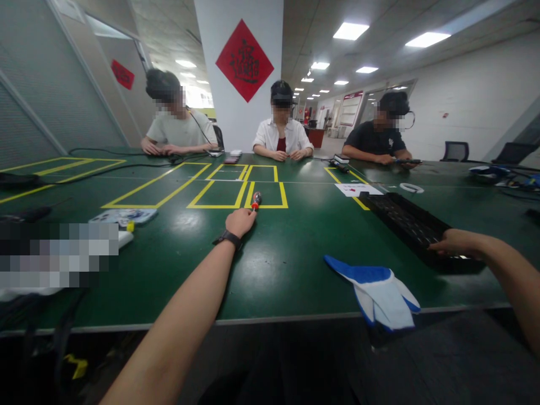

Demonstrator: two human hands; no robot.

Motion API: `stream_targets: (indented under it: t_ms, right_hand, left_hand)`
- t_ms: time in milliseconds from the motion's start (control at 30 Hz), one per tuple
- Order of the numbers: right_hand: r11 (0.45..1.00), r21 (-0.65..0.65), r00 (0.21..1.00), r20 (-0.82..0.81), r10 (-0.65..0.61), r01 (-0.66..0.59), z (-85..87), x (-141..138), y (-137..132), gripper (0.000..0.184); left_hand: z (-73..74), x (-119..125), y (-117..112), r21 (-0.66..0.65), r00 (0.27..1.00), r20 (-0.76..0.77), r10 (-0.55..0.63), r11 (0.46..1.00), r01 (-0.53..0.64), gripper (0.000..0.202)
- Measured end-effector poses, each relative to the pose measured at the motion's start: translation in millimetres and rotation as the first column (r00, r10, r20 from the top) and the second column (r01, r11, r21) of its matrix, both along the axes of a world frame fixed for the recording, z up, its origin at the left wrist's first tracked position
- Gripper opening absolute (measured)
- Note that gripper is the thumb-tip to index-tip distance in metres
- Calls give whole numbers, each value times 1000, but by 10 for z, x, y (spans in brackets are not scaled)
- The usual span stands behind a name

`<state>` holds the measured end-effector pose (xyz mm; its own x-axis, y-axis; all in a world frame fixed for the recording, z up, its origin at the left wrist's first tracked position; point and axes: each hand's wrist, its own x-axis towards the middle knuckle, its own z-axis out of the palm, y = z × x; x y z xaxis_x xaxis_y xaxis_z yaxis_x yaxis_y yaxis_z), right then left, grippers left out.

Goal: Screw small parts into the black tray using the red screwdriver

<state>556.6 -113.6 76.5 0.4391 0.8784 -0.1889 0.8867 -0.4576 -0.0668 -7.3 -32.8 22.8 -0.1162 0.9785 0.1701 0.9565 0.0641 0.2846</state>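
Observation:
My left hand (240, 222), with a dark band at the wrist, reaches out over the middle of the table. Its fingers are closed on a screwdriver (256, 198), whose rounded handle with a red collar points away from me. On the right, my right hand (458, 242) grips the near end of a long black tray (415, 222), its fingers over the wall and inside; the thumb is hidden. Small parts inside the tray are too dark to make out. A blue and white glove (382, 292) lies between my arms at the table's front edge.
Yellow tape rectangles (237, 207) mark the green table (291, 236). A white paper (358, 189) and a tape roll (411, 188) lie beyond the tray. At left are a patterned flat item (122, 216) and black cables (105, 171). Three people sit across the table.

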Motion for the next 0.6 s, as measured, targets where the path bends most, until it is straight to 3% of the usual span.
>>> stream_targets:
  t_ms: [133, 333, 467, 600]
  right_hand:
    - [994, -113, 976, -217, -11, -14, -2, 68, -27, 31]
    - [987, -157, 999, -9, 35, -36, 95, 21, -56, 27]
    - [999, 2, 996, 77, -37, 37, 158, -35, 4, 26]
    - [987, 162, 993, 121, 2, -21, 114, 44, 159, 27]
  left_hand:
    - [-12, -4, 6, -5, 1000, 4, 12, 1000, -12, 46]
    - [-37, -17, 20, 1, 1000, 4, 5, 1000, -5, 45]
    - [-41, -15, 18, 15, 1000, -3, 0, 1000, 0, 46]
    - [-23, -9, 2, 18, 1000, -5, 0, 1000, 1, 49]
